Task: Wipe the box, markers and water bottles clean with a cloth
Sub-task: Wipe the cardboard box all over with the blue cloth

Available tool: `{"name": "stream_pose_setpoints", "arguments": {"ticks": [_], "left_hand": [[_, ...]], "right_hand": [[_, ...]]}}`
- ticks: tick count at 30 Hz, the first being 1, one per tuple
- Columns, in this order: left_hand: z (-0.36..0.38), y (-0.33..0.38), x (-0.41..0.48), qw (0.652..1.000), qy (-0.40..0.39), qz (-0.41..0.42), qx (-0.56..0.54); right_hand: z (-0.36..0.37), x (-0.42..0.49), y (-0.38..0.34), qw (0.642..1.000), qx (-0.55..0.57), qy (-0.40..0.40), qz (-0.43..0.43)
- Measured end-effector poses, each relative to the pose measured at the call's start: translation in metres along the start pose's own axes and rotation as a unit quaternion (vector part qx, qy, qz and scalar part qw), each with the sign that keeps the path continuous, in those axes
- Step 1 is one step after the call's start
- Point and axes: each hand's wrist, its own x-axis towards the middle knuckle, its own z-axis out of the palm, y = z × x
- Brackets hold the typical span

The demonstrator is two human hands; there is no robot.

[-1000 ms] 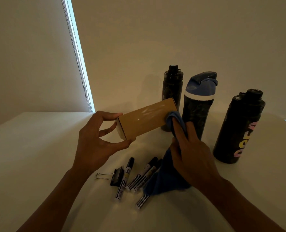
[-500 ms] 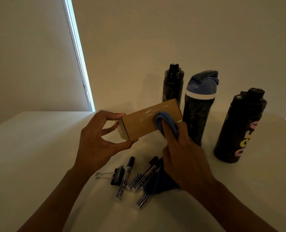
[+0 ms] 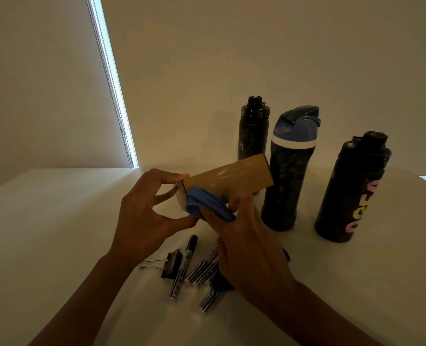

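box [image 3: 231,178]: cardboard, held up off the bench [image 3: 57,221] around the middle of the frame. It's tilted so its right end sits higher, just in front of the bottles.

left hand [image 3: 147,216]: pinches the box's left end, fingertips on top and thumb underneath. My guess is that grabbing it by the end keeps the long face free for wiping.

right hand [image 3: 246,248]: curled round a bunched blue cloth [image 3: 207,204], pressing it on the front face near the left end.

streaks: pale smears show on the face to the right of the cloth, so I'd say the box isn't done yet.

markers [image 3: 185,265]: lying loose in a bunch on the bench, lower centre, nobody touching them. They're probably parked close so they're easy to grab next.

bottles: three stand upright on the right side of the frame: a slim black one [image 3: 253,131], a blue-lidded one [image 3: 290,176], and a black one with coloured letters [image 3: 354,191]. All look grimy.

hard to see: the light is dim and the right hand covers some markers, so I can't count them. The box's back and underside are hidden. The slim bottle's base is behind the box, and the lettering wraps out of sight — can't read it. A binder clip [image 3: 172,263] sits left of the markers.
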Motion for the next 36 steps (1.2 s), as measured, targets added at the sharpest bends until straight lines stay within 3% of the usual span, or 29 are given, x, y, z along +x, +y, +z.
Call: {"name": "stream_pose_setpoints", "arguments": {"ticks": [12,14,19,22,25,30,33,36], "left_hand": [[-0.004,0.0,0.001,0.999,0.013,0.024,0.028],[-0.004,0.0,0.001,0.999,0.012,0.023,0.027],[-0.003,-0.002,0.002,0.999,0.002,0.039,0.031],[-0.002,0.0,0.001,0.999,-0.003,0.033,0.027],[-0.002,0.003,0.002,0.998,-0.006,0.037,0.04],[-0.001,0.005,0.002,0.998,-0.01,0.039,0.052],[-0.003,0.006,0.001,0.998,-0.006,0.043,0.047],[-0.006,0.007,0.003,0.998,0.0,0.043,0.048]], "right_hand": [[-0.027,0.009,0.052,0.983,-0.051,0.013,0.174],[-0.026,0.005,0.04,0.99,-0.043,0.019,0.133],[-0.025,0.009,0.0,0.998,-0.003,-0.056,0.036],[-0.005,0.017,0.001,0.987,-0.012,-0.149,0.054],[0.005,0.011,0.011,0.981,0.041,-0.172,0.08],[-0.003,0.015,0.017,0.996,-0.001,-0.024,0.09],[-0.017,0.015,0.028,0.991,-0.039,-0.046,0.115],[-0.029,0.011,0.045,0.988,-0.056,0.016,0.14]]}}
